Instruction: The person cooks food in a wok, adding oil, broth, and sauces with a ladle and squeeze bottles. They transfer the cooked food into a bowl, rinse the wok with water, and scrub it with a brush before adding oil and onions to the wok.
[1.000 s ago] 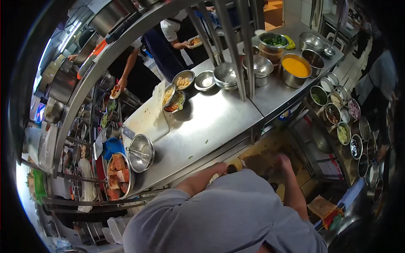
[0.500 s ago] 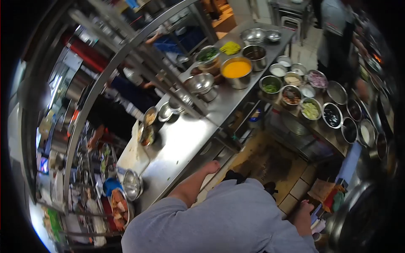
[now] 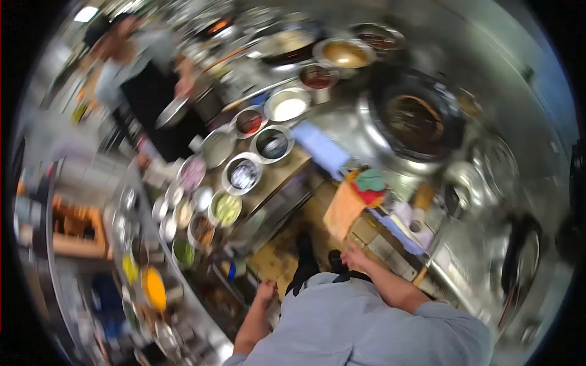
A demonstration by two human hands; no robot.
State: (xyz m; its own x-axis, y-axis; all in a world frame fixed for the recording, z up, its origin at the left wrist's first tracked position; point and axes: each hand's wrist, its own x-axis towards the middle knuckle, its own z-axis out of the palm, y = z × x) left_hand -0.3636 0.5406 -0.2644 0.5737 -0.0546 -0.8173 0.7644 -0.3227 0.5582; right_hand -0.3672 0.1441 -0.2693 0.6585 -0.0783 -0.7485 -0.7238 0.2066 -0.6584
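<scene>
My left hand (image 3: 267, 290) hangs low at my side, its fingers curled in with nothing visible in them. Nearest to it are the prep counter and a steel bowl of chopped greens (image 3: 183, 252). My right hand (image 3: 355, 256) is in front of my waist, loosely closed, and no object shows in it. Just beyond that hand an orange cloth (image 3: 343, 210) hangs over the stove edge, with a red and a green cloth (image 3: 370, 180) above it. The hand looks apart from the orange cloth. Motion blur softens the finger details.
A large black wok (image 3: 421, 116) sits on the steel range at right. Several steel bowls, including sliced green vegetables (image 3: 226, 209) and an orange liquid (image 3: 154, 289), stand to the left. A co-worker (image 3: 146, 85) in a dark apron holds a pan at upper left.
My view has swung right, from the long prep counter to the stove. Both hands still hang by my body, my right hand now closer to the orange cloth.
</scene>
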